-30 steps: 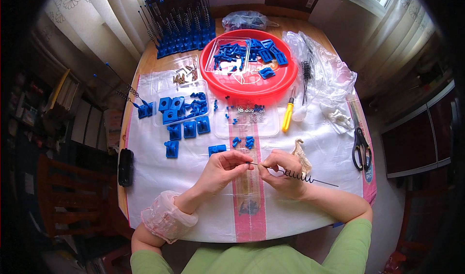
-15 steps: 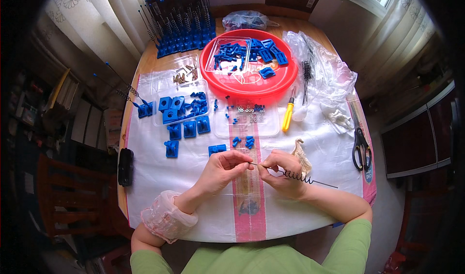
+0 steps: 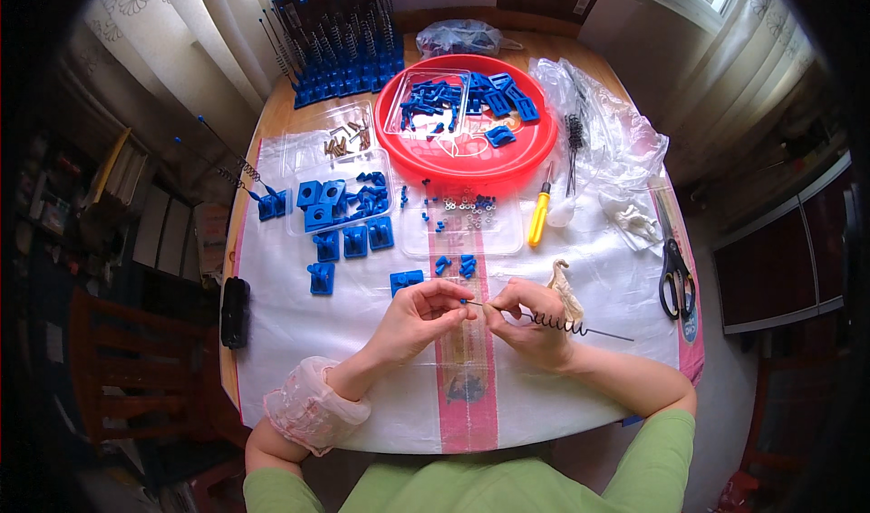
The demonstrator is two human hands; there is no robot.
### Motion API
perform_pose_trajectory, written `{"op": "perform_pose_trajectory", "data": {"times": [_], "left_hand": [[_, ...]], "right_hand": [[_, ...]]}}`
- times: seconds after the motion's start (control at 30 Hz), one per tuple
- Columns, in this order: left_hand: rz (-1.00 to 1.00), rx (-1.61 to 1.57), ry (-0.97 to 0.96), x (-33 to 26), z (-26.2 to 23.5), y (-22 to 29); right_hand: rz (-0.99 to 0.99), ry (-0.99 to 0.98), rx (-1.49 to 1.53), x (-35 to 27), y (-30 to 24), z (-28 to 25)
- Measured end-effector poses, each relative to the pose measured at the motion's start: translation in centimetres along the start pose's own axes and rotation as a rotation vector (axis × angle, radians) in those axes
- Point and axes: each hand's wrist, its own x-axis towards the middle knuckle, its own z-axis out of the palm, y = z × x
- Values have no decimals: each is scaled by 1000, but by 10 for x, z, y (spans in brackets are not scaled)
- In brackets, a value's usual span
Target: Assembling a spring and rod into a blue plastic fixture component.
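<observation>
A thin dark wire with a coiled spring section (image 3: 559, 324) is pinched between the thumb and fingers of my right hand (image 3: 533, 336). Its straight tail runs out to the right, over my forearm. At the wire's left tip shows a small blue cap (image 3: 463, 301), between the thumb and fingertips of my left hand (image 3: 419, 321). Just beyond my left hand lies a blue block (image 3: 406, 281), partly covered by the fingers. Small blue fittings (image 3: 467, 266) rest a little farther off. A crumpled beige cloth (image 3: 564, 295) is behind my right hand.
A red basin (image 3: 549, 150) with blue parts stands at the back. Clear trays (image 3: 391, 207) hold blue pieces, brass pins and nuts. Finished-looking blue stands with springs (image 3: 340, 82) fill the far left. A yellow screwdriver (image 3: 538, 220), black scissors (image 3: 675, 282) and plastic bags (image 3: 616, 114) lie right.
The blue cap at the wire's tip has come into sight as my left fingertips shifted slightly apart around it. The coiled wire's tail has swung down a little on the right.
</observation>
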Motion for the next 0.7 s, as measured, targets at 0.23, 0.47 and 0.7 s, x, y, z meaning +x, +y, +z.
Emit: {"op": "perform_pose_trajectory", "data": {"times": [0.23,0.47,0.7], "left_hand": [[49,-36,25,0,3,-2],[64,14,24,-1,4,0],[79,7,28,0,3,-2]], "right_hand": [[26,21,23,1,-2,0],[-23,28,-11,-1,1,1],[-46,7,-26,1,-2,0]]}}
